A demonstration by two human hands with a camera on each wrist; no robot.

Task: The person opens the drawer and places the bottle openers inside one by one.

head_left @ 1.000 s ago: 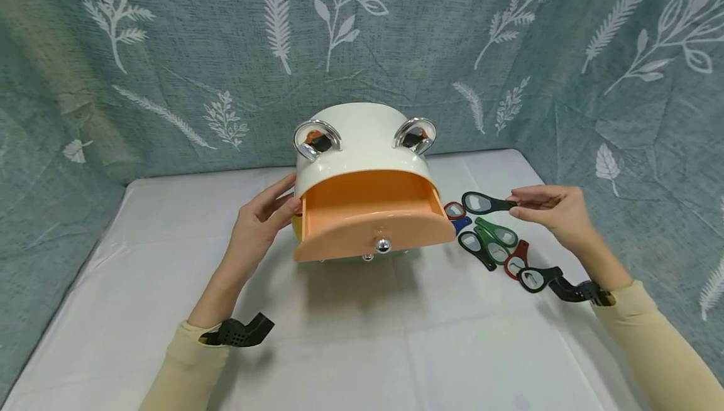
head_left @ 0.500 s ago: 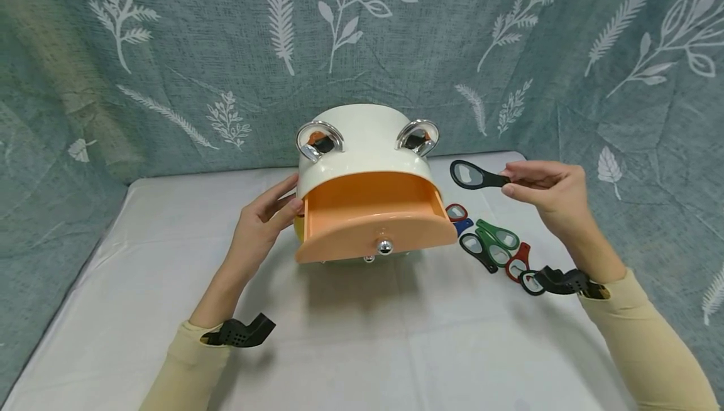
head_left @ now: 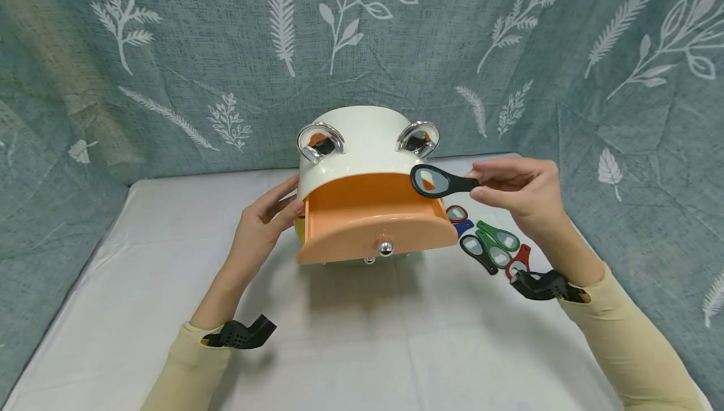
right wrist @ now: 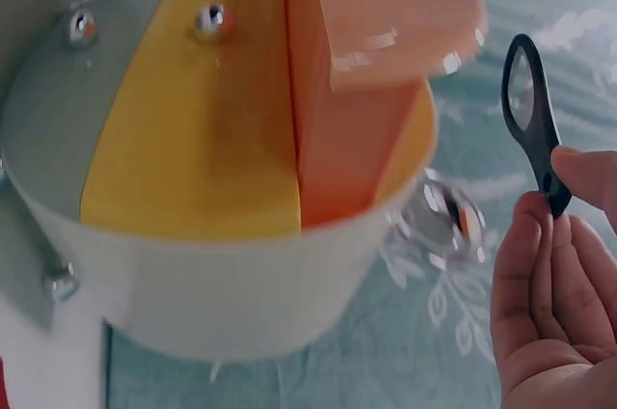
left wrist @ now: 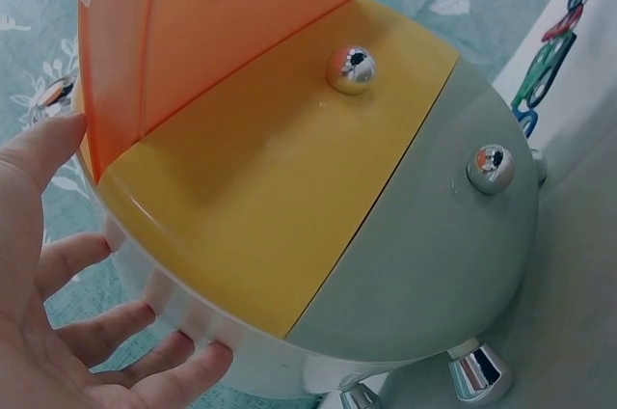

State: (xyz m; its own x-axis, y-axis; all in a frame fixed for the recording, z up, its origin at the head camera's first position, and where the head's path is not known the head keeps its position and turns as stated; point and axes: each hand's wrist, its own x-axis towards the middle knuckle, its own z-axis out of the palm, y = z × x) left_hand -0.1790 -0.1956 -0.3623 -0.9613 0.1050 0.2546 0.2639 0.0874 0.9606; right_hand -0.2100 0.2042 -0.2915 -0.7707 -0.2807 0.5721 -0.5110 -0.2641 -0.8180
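A small white drawer cabinet shaped like an animal head, with two chrome ring eyes, stands mid-table. Its top orange drawer is pulled out. Below, a yellow drawer and a grey-green drawer are closed, each with a silver knob. My left hand rests relaxed fingers against the cabinet's left side, the thumb near the orange drawer's edge. Between thumb and fingertips my right hand pinches the handle end of a black magnifying glass. In the head view its lens overlaps the right side of the drawer opening.
On the white tablecloth, right of the cabinet, lie several small magnifying glasses: green, black, red and blue. A blue-green leaf-patterned curtain hangs behind. Chrome feet support the cabinet.
My right hand has lifted the black magnifying glass from beside the others and carried it left to the drawer opening. The left hand has stayed on the cabinet.
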